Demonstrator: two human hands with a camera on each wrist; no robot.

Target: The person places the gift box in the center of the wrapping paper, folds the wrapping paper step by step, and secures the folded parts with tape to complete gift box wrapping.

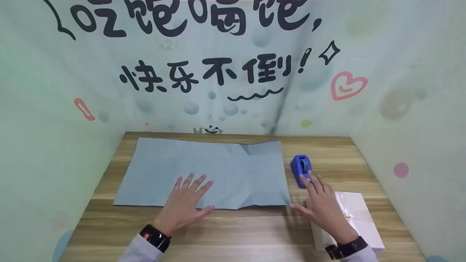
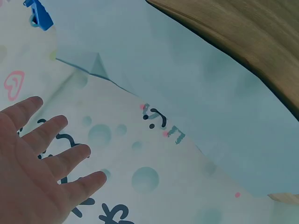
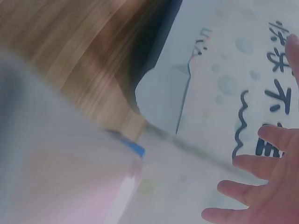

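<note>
One blue-grey sheet (image 1: 236, 171) on the wooden surface (image 1: 247, 234), left hand (image 1: 182, 209) over its near edge, fingers spread, can't tell if touching. Next, a blue tape dispenser (image 1: 296, 171), then the right hand (image 1: 324, 209), fingers apart, partly hiding a white ribboned box (image 1: 364, 222).

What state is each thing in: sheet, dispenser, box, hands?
Blue-grey rectangular paper sheet: unfolded, creased, not fully flat.
Person's bare left hand: fingers spread over the sheet, gripping nothing.
Person's bare right hand: fingers extended, gripping nothing.
Blue plastic tape dispenser: ungripped; whether fingertips touch it, unclear.
White rectangular ribbon-tied box: looks closed, partly hidden.
</note>
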